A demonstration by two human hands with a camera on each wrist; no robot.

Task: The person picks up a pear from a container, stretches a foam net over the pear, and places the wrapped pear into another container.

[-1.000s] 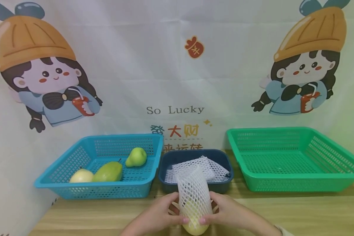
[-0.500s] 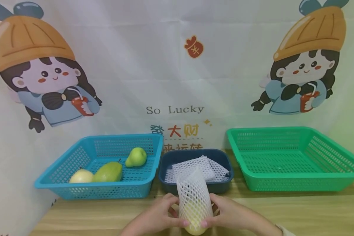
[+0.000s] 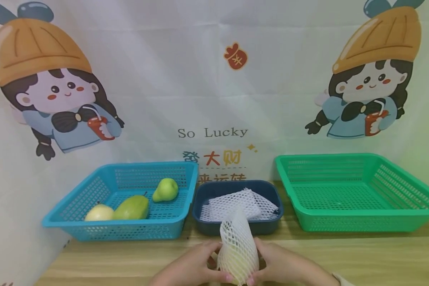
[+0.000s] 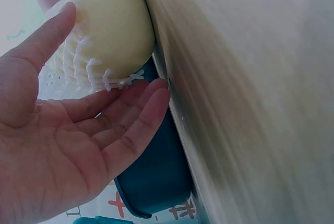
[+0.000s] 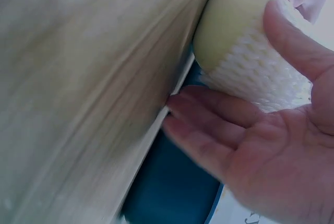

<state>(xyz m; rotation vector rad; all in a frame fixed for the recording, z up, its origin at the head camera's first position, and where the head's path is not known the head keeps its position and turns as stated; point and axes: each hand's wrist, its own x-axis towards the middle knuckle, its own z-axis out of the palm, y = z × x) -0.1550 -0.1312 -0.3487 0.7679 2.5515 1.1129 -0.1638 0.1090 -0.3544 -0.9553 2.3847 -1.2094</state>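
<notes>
A pale yellow, round fruit [image 4: 117,31] is held at the table's near side, inside a white foam net sleeve [image 3: 237,232]. My left hand [image 3: 196,264] grips it from the left and my right hand [image 3: 280,262] from the right, both thumbs on the near side at the net's lower edge. Above the fruit the loose net narrows to a leaning tip. Both wrist views show the bare bottom of the fruit poking out of the sleeve. Behind it, a dark blue tray [image 3: 236,227] holds more white foam nets [image 3: 232,204].
On the left, a blue basket [image 3: 118,230] contains a pale yellow fruit [image 3: 99,213], a green mango-shaped fruit [image 3: 131,208] and a green pear [image 3: 166,190]. A green basket [image 3: 357,220] stands on the right. Behind everything hangs a printed cloth [image 3: 214,79].
The foam net has come further down over the fruit, covering more of its near side. Its top has sunk and narrowed, and both thumbs have moved slightly lower. The baskets are unmoved.
</notes>
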